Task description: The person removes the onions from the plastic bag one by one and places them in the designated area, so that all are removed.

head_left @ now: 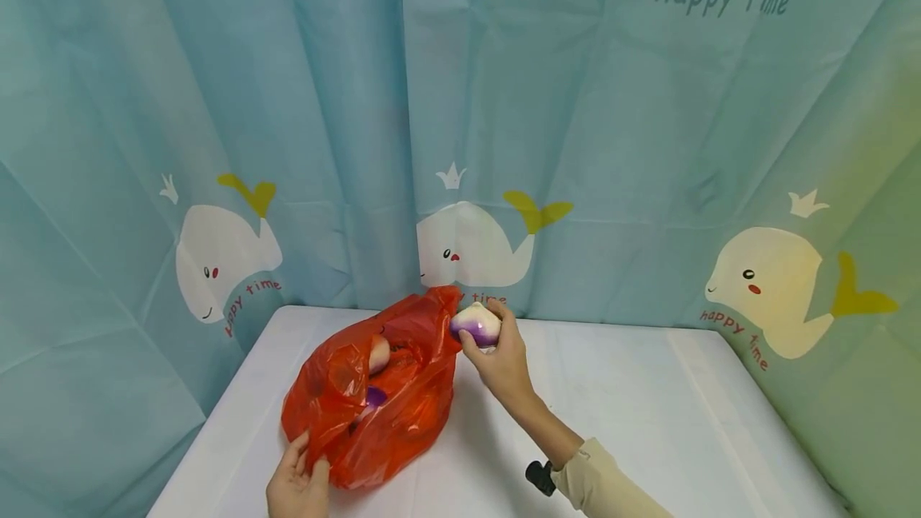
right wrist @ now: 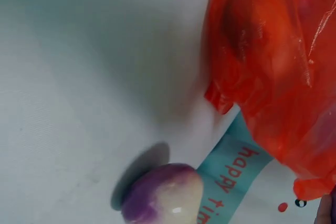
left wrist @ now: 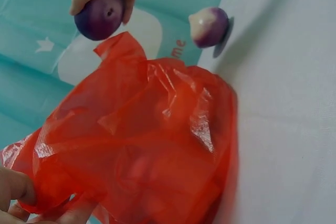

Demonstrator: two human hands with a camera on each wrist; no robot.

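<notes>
My right hand (head_left: 507, 358) pinches a purple-and-white turnip (head_left: 475, 328), pale tip up, by the far right edge of a red plastic bag (head_left: 403, 430). From below, in the left wrist view, the held turnip (left wrist: 100, 17) shows a purple underside with a small dark hole. A second turnip (left wrist: 209, 27) sits on the table behind the bag; the right wrist view shows this turnip (right wrist: 163, 195) too. At the bag's near left, my left hand (head_left: 298, 478) grips its edge between thumb and fingers. Through the bag's opening show a pale round item (head_left: 379, 354) and a purple one (head_left: 375, 396).
A white table (head_left: 633, 422) spreads out under the bag and to its right. Behind it hangs a blue curtain (head_left: 504, 102) printed with whales. A small black clip-like object (head_left: 540, 478) shows by my right sleeve (head_left: 604, 478).
</notes>
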